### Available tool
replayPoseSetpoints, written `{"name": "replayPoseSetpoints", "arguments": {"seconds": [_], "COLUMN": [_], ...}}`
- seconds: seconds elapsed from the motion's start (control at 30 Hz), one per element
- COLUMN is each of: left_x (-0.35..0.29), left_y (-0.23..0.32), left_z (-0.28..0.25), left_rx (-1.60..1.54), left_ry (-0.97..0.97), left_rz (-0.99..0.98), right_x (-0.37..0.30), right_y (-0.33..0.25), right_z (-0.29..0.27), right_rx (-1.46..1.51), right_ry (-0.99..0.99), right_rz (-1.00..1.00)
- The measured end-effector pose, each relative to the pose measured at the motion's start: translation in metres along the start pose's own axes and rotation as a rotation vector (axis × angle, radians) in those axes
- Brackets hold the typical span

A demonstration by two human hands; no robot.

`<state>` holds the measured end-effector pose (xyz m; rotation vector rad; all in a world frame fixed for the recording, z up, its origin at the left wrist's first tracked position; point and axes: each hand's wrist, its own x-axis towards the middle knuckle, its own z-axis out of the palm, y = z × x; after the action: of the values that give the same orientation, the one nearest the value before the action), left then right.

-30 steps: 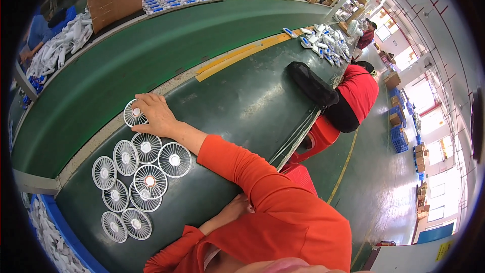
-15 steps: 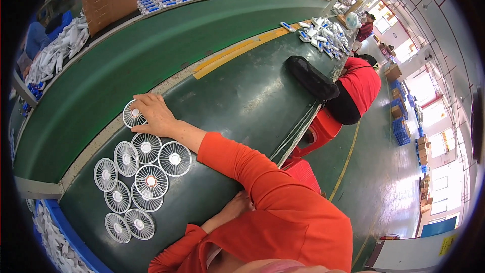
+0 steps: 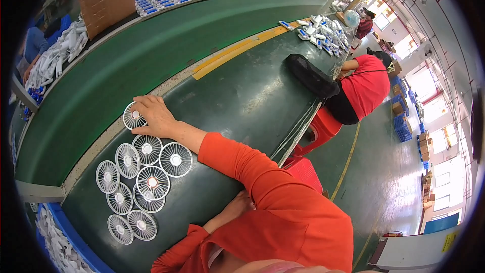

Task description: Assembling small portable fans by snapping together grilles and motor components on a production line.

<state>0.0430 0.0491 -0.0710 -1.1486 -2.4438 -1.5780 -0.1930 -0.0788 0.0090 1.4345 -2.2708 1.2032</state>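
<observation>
On the right hand (image 3: 155, 118), thumb and fingers sit parted over a round white grille (image 3: 132, 118) by the table's (image 3: 242, 116) far edge; I can't tell whether they grip. Neither has moved noticeably, so the handling hasn't advanced. Nine more grilles (image 3: 152, 183) lie toward the left end. The left hand (image 3: 239, 206), partly hidden, is near the near edge, its hold unclear. Beyond, a red-shirted co-worker's forearm (image 3: 349, 64) has come into sight.

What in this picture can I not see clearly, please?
In the head view:
Left hand: fingers hidden by the right sleeve.
Top grille: partly covered by the right hand.
Blue bin: cut off by the dark rim.
Far worker: too small for detail.
</observation>
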Motion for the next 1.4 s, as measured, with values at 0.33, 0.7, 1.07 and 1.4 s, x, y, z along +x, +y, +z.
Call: {"name": "replayPoseSetpoints", "arguments": {"seconds": [0.33,0.7,1.07,1.4], "left_x": [0.003,-0.002,-0.002,-0.005], "left_y": [0.003,-0.003,-0.001,-0.009], "left_z": [-0.002,0.001,0.004,0.010], "left_rx": [0.025,-0.007,-0.149,-0.138], "left_ry": [0.027,-0.003,0.038,-0.028], "left_rz": [0.031,0.025,-0.027,-0.065], "right_x": [-0.001,-0.001,0.000,0.000], "right_y": [0.003,0.001,0.001,0.000], "right_z": [0.000,0.000,0.000,0.000], "right_rx": [-0.005,-0.006,0.007,-0.009], "right_ry": [-0.019,-0.014,0.006,0.001], "right_rz": [0.013,0.009,0.005,0.001]}}
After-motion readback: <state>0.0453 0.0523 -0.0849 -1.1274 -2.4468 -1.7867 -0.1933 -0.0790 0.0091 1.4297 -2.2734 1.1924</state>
